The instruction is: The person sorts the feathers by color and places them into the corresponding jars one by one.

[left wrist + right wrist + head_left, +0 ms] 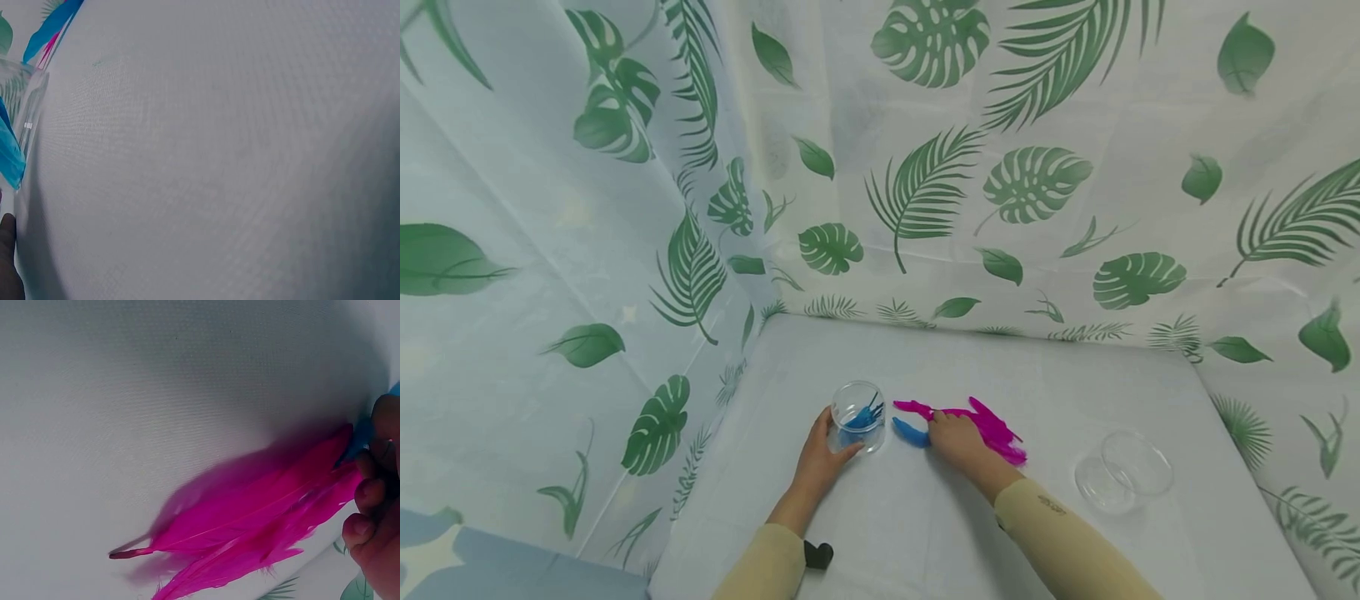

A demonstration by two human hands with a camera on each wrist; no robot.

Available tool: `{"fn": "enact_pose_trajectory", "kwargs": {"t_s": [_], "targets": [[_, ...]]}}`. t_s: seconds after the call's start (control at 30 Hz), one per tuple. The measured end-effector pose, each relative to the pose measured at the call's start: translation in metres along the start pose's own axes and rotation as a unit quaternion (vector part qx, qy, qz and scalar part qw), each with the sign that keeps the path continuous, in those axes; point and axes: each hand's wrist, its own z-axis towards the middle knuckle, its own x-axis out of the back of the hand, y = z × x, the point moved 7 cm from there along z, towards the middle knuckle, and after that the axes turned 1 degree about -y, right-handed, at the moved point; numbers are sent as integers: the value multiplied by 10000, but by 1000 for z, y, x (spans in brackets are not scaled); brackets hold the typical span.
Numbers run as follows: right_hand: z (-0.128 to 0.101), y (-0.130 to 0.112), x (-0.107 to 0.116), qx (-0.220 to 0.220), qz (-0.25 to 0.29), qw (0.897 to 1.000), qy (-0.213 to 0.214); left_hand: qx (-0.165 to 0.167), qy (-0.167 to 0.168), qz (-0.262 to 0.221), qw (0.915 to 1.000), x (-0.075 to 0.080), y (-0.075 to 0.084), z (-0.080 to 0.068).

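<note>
My left hand (820, 460) holds a clear plastic cup (880, 435) from its left side, thumb along the front. Inside the cup lie blue feathers (863, 418). Right of the cup, my right hand (958, 442) pinches a blue feather (911, 432), whose end points toward the cup. Several pink feathers (992, 427) lie spread on the table beyond and beside this hand. The right wrist view shows curled fingers (359, 531) at the right edge, with blue between them and pink feathers (250, 515) close by.
A second clear cup arrangement (1105, 487), seemingly two round parts, lies on the white table (820, 350) at the right. Leaf-printed sheets (1037, 233) hang behind and at both sides. A small black object (818, 556) shows by the left sleeve.
</note>
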Motion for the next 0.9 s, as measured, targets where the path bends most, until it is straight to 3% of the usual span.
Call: {"fn": "enact_pose_trajectory", "kwargs": {"t_s": [0.4,0.63,0.8,0.9], "targets": [[-4,-4,-1,271,-137,9995,-81,38,-2,-36,10000,0,0,-1],[-4,2,-5,-91,1007,9944,-314,86,-37,-31,10000,-1,-1,-2],[-5,4,2,194,1411,9896,182,81,-9,-59,9999,-1,-1,-2],[-7,9,15,260,1937,9795,479,62,-10,-53,10000,0,0,-2]]}}
